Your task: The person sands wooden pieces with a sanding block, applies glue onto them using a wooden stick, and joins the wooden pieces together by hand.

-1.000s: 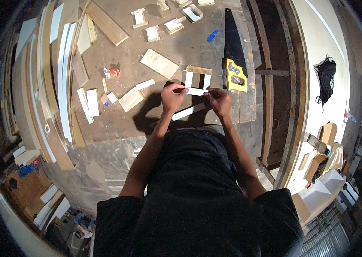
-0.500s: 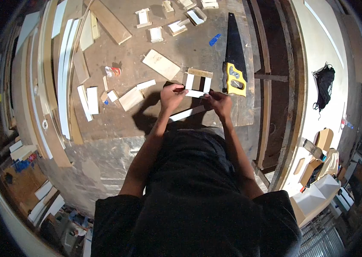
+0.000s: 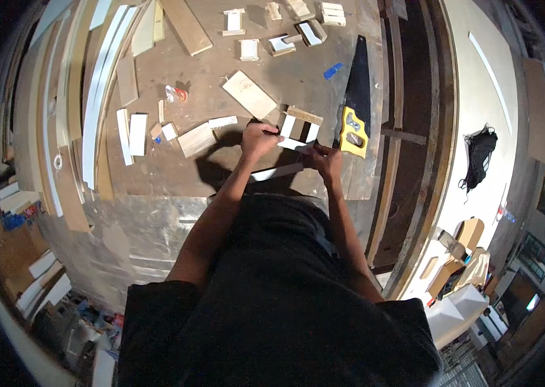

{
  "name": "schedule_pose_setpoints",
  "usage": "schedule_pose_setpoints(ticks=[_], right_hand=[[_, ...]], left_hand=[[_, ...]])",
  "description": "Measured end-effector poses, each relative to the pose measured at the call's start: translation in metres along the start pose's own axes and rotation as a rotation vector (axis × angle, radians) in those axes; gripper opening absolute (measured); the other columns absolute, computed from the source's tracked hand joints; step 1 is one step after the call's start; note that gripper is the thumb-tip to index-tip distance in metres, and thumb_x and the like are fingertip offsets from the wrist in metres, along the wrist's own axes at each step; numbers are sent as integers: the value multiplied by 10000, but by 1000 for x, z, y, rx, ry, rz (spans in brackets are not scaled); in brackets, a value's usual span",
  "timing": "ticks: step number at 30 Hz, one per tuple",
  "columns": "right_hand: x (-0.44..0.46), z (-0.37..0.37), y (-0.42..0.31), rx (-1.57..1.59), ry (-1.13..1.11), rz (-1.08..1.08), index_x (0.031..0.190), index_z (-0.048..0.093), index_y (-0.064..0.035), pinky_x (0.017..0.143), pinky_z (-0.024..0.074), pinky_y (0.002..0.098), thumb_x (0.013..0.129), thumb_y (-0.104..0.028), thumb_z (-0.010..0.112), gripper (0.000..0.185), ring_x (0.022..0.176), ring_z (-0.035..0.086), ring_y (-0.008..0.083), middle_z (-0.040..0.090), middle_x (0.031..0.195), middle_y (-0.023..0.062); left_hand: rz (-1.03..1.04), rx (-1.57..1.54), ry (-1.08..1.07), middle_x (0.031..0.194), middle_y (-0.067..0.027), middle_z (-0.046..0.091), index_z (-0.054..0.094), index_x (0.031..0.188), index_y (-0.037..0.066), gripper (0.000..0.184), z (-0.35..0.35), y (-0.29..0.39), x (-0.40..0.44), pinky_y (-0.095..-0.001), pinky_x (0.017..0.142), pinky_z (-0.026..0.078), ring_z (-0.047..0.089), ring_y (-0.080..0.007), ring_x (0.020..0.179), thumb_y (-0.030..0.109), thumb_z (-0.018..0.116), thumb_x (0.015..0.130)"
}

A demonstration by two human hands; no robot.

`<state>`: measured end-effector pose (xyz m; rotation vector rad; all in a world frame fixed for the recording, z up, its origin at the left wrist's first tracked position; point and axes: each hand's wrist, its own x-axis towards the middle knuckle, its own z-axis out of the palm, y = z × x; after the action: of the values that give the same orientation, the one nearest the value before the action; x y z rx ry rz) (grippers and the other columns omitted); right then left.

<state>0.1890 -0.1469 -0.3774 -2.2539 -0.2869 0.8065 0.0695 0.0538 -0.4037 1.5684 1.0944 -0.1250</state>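
A small rectangular wooden frame point(image 3: 311, 132) with white sides and a bare-wood far edge lies on the workbench in front of me. My left hand point(image 3: 260, 140) pinches its near left corner, fingers closed. At the near right corner, my right hand point(image 3: 326, 162) is closed too, its fingertips on the end of the white near side. A loose white strip point(image 3: 277, 173) lies just below the frame, partly in shadow. Just right of the frame rests a handsaw point(image 3: 353, 132) with a yellow handle and dark blade. Beyond my left hand is a flat wooden block point(image 3: 250, 94).
Several small wooden assemblies point(image 3: 249, 49) sit at the far side of the workbench point(image 3: 156, 177). Offcuts point(image 3: 197, 139) and a red-and-white container point(image 3: 176, 94) are to the left, beside long boards point(image 3: 101, 97). Past a dark gap on the right, a pale surface carries a black cloth-like bundle point(image 3: 480, 158).
My view has turned slightly, shifting the whole bench in the picture. My right hand sits a little lower against the frame; both hands remain at its near corners.
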Motion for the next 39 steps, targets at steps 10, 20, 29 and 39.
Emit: schedule_pose_setpoints(ticks=[10,20,29,39], right_hand=[[8,-2,12,201,-167,-2,1036,732,50,602,512,265,871,-228,753,324,685,645,105,728,830,67],[9,3,12,57,-131,34,1011,731,59,576,559,297,860,-239,752,334,670,688,145,732,794,89],[20,12,41,85,-110,-56,1001,745,27,580,530,280,882,-254,735,305,663,667,121,727,778,66],[55,9,73,201,1,-145,936,717,-9,591,530,282,980,-286,625,295,647,598,109,643,752,4]], left_hand=[[228,41,62,813,-113,741,779,891,76,324,-1,-9,-8,-325,708,552,719,-227,731,314,850,681],[253,136,160,808,-90,738,791,843,131,259,3,-3,-17,-341,715,560,716,-259,738,319,837,672],[223,121,161,865,-115,734,783,857,112,334,2,-7,-14,-347,778,551,711,-274,845,345,857,630],[282,127,230,884,-156,719,716,868,53,394,-9,11,8,-418,789,547,693,-331,864,441,680,813]])
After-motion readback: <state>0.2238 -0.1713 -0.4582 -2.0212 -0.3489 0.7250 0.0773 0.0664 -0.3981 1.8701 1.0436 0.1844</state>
